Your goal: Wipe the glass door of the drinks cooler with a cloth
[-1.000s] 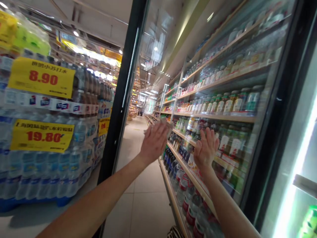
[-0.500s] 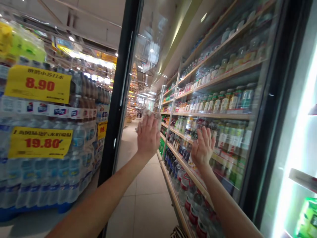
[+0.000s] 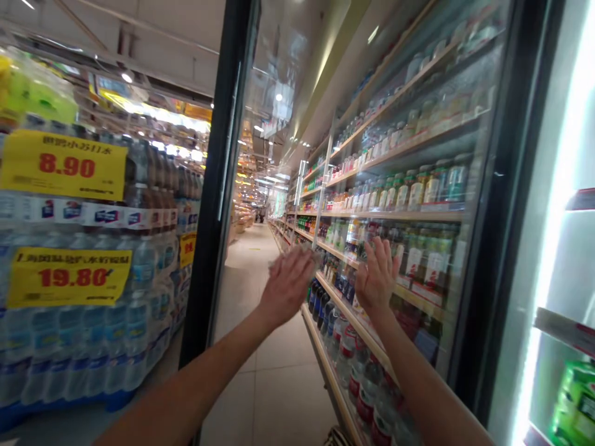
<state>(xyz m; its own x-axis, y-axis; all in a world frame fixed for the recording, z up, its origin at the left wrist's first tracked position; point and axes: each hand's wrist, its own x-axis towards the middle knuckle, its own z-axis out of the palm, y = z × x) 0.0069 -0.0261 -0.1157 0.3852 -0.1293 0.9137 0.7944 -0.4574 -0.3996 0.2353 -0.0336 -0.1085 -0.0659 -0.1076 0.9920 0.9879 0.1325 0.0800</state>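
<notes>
A glass door (image 3: 274,155) in a black frame stands open in front of me. My left hand (image 3: 289,284) presses a pale crumpled cloth (image 3: 307,251) against the glass near its middle; the cloth shows past the fingertips. To the right, my right hand (image 3: 377,275) lies on the glass with its fingers apart and nothing in it. Through or in the glass, shelves of bottles (image 3: 413,189) appear behind both hands.
Stacked packs of water bottles (image 3: 74,334) with yellow price signs (image 3: 65,164) stand at the left. At the right edge is a lit cooler shelf (image 3: 564,331) with a green package (image 3: 576,406). A tiled floor (image 3: 246,384) runs down the aisle.
My left hand has moved down and a little right on the glass with the cloth, tilting to the right. My right hand has barely moved. The view has shifted slightly.
</notes>
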